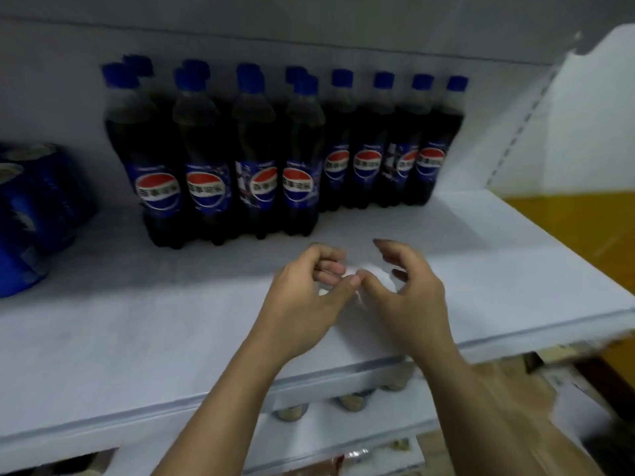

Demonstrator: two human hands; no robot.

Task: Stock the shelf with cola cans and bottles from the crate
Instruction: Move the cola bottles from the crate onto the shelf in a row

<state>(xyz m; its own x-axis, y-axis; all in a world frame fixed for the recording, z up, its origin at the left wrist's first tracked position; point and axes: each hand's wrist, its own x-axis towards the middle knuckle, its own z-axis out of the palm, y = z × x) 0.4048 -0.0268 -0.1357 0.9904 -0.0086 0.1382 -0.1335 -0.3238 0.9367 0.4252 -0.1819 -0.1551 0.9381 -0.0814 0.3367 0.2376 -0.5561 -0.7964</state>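
Cola bottles (pixel 220 156) with blue caps stand in rows at the back of the white shelf (pixel 137 324); the left ones stand two deep and further forward. Blue cola cans (pixel 31 207) sit at the shelf's left end. My left hand (pixel 305 297) and my right hand (pixel 409 297) hover together over the shelf's front middle, thumbs touching. Both have curled fingers and pinch a small, blurred white scrap (pixel 378 274) between them. Neither hand holds a bottle or can. No crate is in view.
Bare shelf surface lies in front of the right-hand bottles. The shelf's side panel (pixel 584 115) rises at the right, with a yellow surface (pixel 567 228) beyond it. A lower shelf (pixel 343 438) holds can tops (pixel 354 401) under the front edge.
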